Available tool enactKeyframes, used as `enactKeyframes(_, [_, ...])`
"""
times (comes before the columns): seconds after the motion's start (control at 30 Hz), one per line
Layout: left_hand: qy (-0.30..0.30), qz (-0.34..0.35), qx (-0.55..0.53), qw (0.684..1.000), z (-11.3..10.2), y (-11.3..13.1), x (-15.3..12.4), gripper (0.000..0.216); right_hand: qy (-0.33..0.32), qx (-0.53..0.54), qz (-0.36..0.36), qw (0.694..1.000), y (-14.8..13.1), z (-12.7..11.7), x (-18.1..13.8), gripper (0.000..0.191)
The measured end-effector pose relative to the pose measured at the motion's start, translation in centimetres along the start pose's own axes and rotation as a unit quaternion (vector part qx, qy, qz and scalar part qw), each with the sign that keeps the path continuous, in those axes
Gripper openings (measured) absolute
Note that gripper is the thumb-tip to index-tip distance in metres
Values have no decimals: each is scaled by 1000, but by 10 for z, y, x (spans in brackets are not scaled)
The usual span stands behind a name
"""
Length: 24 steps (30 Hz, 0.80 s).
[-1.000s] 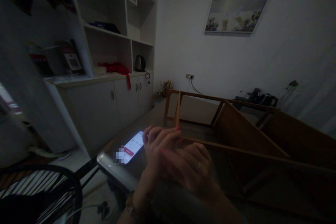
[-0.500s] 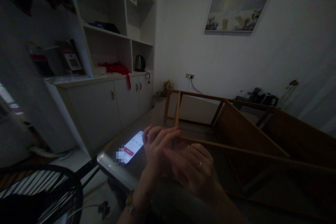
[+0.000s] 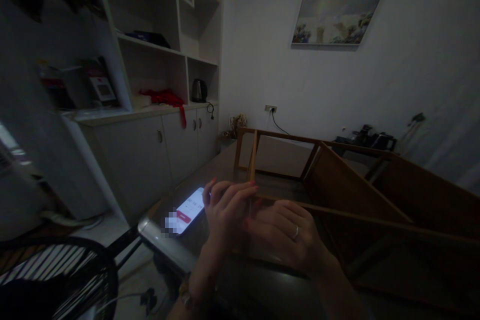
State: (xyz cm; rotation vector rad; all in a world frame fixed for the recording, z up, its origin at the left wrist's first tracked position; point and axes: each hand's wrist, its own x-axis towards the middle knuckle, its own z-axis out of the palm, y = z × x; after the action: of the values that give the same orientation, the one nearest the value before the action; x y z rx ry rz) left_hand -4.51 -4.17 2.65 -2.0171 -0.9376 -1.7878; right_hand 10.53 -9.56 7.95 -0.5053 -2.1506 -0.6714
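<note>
A brown wooden shelf frame (image 3: 337,211) lies on its side across the table (image 3: 198,172). At its near left end, my left hand (image 3: 228,212) is closed over the frame's corner with bent fingers. Close beside it, my right hand (image 3: 290,232), with a ring on one finger, has its fingers drawn together and pointing at the left hand. Whatever lies between its fingertips is hidden by the hand and the dim light. A phone (image 3: 190,205) with a lit timer screen rests on the table just left of my left hand.
On the left, a black slatted chair (image 3: 108,270) stands near the table corner. White cabinets (image 3: 142,155) line the left wall, bearing a kettle (image 3: 199,91) and red cloth (image 3: 165,96). Dark appliances (image 3: 382,141) are beyond the frame by the wall.
My right hand has shifted slightly right and its fingers have straightened toward the left hand. The left hand and the wooden frame stay in place.
</note>
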Motion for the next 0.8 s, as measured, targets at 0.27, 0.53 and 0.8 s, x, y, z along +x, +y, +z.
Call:
enactKeyframes(0.27, [-12,-10,-17,1000,-2,2,-1,12,5,-5,-3,1000,-4,7,-3,9])
enactKeyframes(0.53, [24,4,-9,1000,4,1,1,7,-31,49,34,998,2,-10,2,10])
enactKeyframes(0.8, [4,4,-8,1000,1,0,0,11,-72,74,78,992,2,-7,2,22])
